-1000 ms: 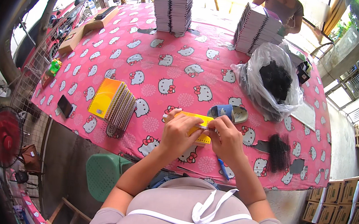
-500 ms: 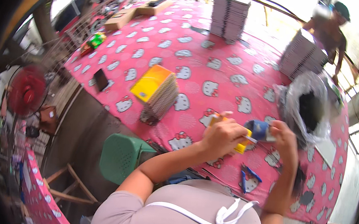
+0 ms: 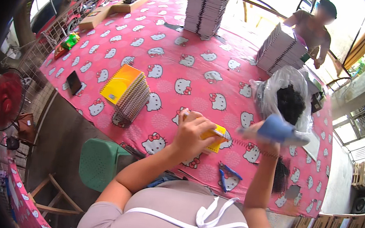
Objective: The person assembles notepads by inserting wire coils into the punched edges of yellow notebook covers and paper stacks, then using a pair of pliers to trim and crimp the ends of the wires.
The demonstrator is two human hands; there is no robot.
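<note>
In my left hand [image 3: 193, 135], closed, is a small yellow notebook [image 3: 218, 140]. A thin dark spiral wire [image 3: 245, 143] stretches from its edge towards my right hand [image 3: 269, 147]. A blue rounded thing [image 3: 275, 128] with a grey end, smeared by motion, is in my right hand and hides most of its fingers; its kind is unclear. Blue-handled pliers [image 3: 228, 176] lie on the table between my forearms. Dark spiral coils [image 3: 281, 175] lie just right of my right forearm.
A stack of yellow spiral notebooks [image 3: 124, 92] and a phone [image 3: 74, 83] stand left on the pink table. Beyond are two notebook stacks [image 3: 205, 13] [image 3: 282, 51] and a plastic bag of black coils [image 3: 288, 98]. Another person [image 3: 313, 30] stands far right. A green stool [image 3: 99, 163] is at left.
My right hand has swung the blue thing up and away from the notebook, and the spiral wire now spans the gap. My left hand keeps hold of the notebook. The view has shifted right.
</note>
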